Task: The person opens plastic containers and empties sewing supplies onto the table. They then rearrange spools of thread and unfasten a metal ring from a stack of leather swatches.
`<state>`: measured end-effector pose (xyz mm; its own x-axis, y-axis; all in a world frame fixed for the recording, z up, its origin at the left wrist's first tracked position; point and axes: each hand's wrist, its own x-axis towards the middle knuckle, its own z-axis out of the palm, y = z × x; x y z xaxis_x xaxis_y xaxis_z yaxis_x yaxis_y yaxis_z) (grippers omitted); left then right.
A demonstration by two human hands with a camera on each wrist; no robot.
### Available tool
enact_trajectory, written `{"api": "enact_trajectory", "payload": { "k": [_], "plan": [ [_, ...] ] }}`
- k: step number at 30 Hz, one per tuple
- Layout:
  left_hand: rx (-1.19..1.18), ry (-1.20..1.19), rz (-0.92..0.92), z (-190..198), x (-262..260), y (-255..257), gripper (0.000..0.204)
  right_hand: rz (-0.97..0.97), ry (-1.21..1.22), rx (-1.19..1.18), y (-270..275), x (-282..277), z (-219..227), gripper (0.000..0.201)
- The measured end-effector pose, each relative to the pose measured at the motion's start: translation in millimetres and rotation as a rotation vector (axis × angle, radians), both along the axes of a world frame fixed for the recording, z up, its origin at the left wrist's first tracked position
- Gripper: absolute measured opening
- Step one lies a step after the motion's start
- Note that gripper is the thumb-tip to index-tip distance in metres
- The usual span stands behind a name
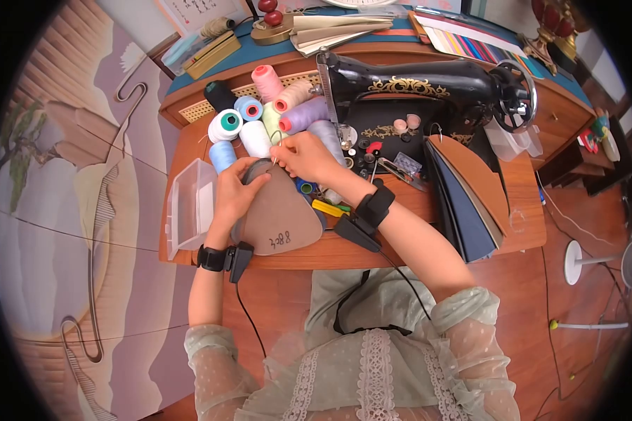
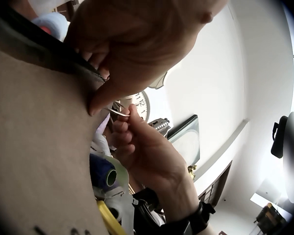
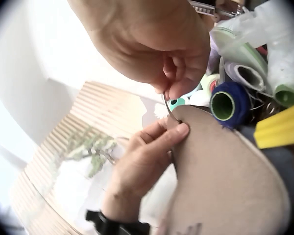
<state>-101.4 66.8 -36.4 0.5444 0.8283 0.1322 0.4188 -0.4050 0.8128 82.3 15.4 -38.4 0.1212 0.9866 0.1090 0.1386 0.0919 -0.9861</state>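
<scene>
A stack of taupe, rounded-triangular sample pieces, marked with handwritten digits, hangs over the table's front left. My left hand pinches its narrow top end between thumb and fingers. My right hand pinches a thin metal ring just above that end; in the right wrist view the ring meets the piece beside the left thumb. The left wrist view shows the ring between the two hands. Whether the ring is closed cannot be told.
Thread spools crowd behind the hands. A clear plastic box is at the left, a yellow-handled tool near the right forearm. A black sewing machine stands behind, with buttons before it and a brown and navy swatch stack at the right.
</scene>
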Motion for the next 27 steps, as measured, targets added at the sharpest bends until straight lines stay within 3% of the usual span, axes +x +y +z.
{"api": "enact_trajectory", "payload": {
  "k": [1, 3, 13, 18, 23, 27],
  "plan": [
    [0.049, 0.038, -0.015, 1, 1, 0, 0.039, -0.002, 0.0, 0.0, 3, 1, -1, 0.028],
    [0.097, -0.026, -0.015, -5, 4, 0, 0.035, 0.077, 0.258, -0.16, 7, 5, -3, 0.029],
    [0.012, -0.05, -0.12, 6, 1, -3, 0.028, 0.22, 0.326, -0.372, 10, 12, 11, 0.027],
    [-0.053, -0.05, -0.151, 14, 0, -5, 0.026, 0.297, 0.56, -0.412, 15, 14, 0, 0.026],
    [-0.058, -0.074, -0.172, 11, -1, -4, 0.025, 0.31, 0.454, -0.349, 5, 9, 14, 0.027],
    [0.128, 0.145, -0.003, 19, 4, -10, 0.021, 0.379, 0.26, -0.134, -9, 3, 47, 0.028]
  ]
}}
